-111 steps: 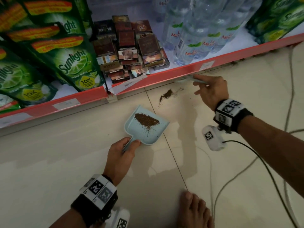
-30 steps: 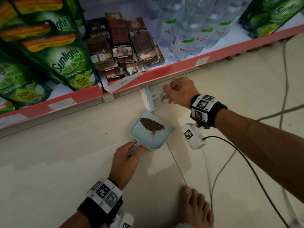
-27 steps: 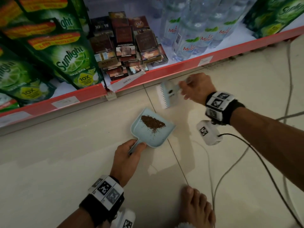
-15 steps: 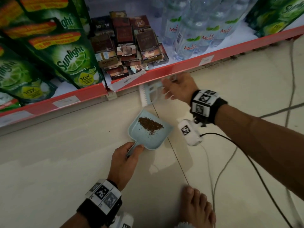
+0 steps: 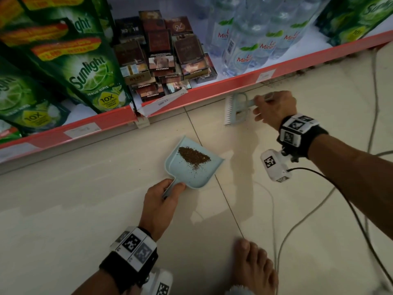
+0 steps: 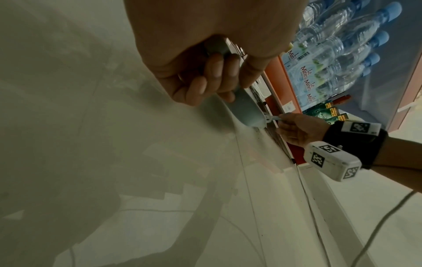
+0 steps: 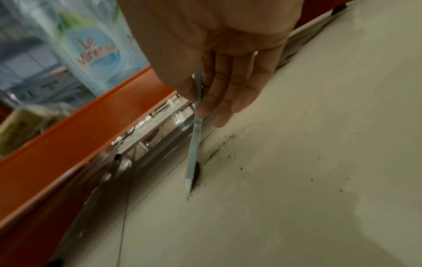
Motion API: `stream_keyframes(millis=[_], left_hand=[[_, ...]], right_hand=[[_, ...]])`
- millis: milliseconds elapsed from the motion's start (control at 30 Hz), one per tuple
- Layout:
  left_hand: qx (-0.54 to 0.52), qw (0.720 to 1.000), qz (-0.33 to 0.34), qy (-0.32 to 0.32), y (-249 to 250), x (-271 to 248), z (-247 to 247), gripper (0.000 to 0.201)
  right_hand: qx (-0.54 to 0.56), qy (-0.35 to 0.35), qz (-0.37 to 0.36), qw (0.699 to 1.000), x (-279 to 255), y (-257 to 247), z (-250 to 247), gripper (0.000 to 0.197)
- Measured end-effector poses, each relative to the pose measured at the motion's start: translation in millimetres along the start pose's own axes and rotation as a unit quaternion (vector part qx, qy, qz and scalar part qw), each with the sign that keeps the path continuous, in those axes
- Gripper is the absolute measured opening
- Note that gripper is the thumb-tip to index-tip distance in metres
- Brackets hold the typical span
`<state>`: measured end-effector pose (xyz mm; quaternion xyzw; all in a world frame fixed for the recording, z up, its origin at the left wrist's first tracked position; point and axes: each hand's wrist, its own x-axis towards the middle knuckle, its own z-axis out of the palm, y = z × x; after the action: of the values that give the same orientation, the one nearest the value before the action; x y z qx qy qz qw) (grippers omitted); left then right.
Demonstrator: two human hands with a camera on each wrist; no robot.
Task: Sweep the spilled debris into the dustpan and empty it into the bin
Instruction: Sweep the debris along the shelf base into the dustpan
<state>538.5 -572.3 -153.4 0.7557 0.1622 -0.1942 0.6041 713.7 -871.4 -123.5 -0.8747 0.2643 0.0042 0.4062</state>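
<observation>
A pale blue dustpan (image 5: 200,173) lies on the floor tiles with a heap of brown debris (image 5: 193,156) in it. My left hand (image 5: 161,201) grips its handle (image 6: 219,48) from the near side. Farther right, close under the red shelf edge, my right hand (image 5: 274,107) pinches the thin handle of a pale blue brush (image 5: 235,109), whose white bristles point left. In the right wrist view the brush (image 7: 194,144) stands on the floor with a thin line of brown debris (image 7: 212,155) and scattered specks beside it. No bin is in view.
A low shelf with a red edge (image 5: 212,86) runs along the back, stocked with green soap pouches (image 5: 85,67), cigarette packs (image 5: 161,58) and water bottles (image 5: 255,39). My bare foot (image 5: 253,269) stands at the near edge. Cables (image 5: 297,226) trail over the floor at right.
The brush swung right, from just above the dustpan's mouth to the floor by the shelf. The left hand and the dustpan stayed nearly still, with the debris heap unchanged.
</observation>
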Motion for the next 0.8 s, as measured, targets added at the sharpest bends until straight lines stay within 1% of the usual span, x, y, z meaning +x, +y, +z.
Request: stream_keyframes(millis=[67,133,200,267,333,400,433,467,533,600,667,733,800], left_hand=[[0.004,1.0,0.001,0.001,-0.8,0.9,-0.9,0.038],[0.006,1.0,0.001,-0.002,-1.5,1.7,-0.1,0.039],[0.003,1.0,0.002,-0.004,-2.8,2.1,1.0,0.04],[0.003,1.0,0.005,-0.005,-4.4,1.8,1.0,0.04],[0.004,1.0,0.007,-0.003,-6.8,1.9,-0.2,0.04],[0.004,1.0,0.003,0.001,-9.4,2.2,-1.9,0.039],[0.002,1.0,0.0,0.003,-10.4,2.5,-2.7,0.039],[-0.001,1.0,-0.003,0.005,-10.9,2.6,-3.4,0.04],[-0.004,1.0,-0.003,0.005,-10.7,2.6,-4.1,0.039],[-0.005,1.0,0.0,0.004,-9.1,2.9,-3.5,0.039],[-0.005,1.0,0.002,0.005,-6.4,4.1,-2.2,0.039],[-0.007,1.0,0.002,0.005,-3.7,5.9,-0.8,0.038],[-0.01,1.0,0.003,0.001,-1.0,7.1,0.0,0.039]], right_hand=[[0.037,0.009,-0.005,0.999,-1.6,0.5,-6.7,0.027],[0.076,-0.003,0.0,0.997,-5.9,-8.0,-1.5,0.025],[0.125,-0.044,0.03,0.991,-13.0,-22.3,12.9,0.021],[0.166,-0.108,0.071,0.978,-24.3,-40.2,31.5,0.017],[0.192,-0.164,0.098,0.963,-35.4,-55.2,51.0,0.016],[0.206,-0.2,0.115,0.951,-43.4,-62.5,68.4,0.019],[0.209,-0.204,0.119,0.949,-45.3,-63.8,75.7,0.021],[0.205,-0.2,0.117,0.951,-46.1,-63.7,81.4,0.022],[0.176,-0.177,0.096,0.964,-42.0,-58.8,85.3,0.023],[0.121,-0.132,0.066,0.982,-31.0,-47.4,77.3,0.027],[0.063,-0.077,0.04,0.994,-19.1,-32.2,58.8,0.034],[-0.007,-0.031,0.011,0.999,-10.6,-15.1,33.2,0.038],[-0.017,0.015,-0.002,1.0,-7.8,-3.3,10.0,0.037]])
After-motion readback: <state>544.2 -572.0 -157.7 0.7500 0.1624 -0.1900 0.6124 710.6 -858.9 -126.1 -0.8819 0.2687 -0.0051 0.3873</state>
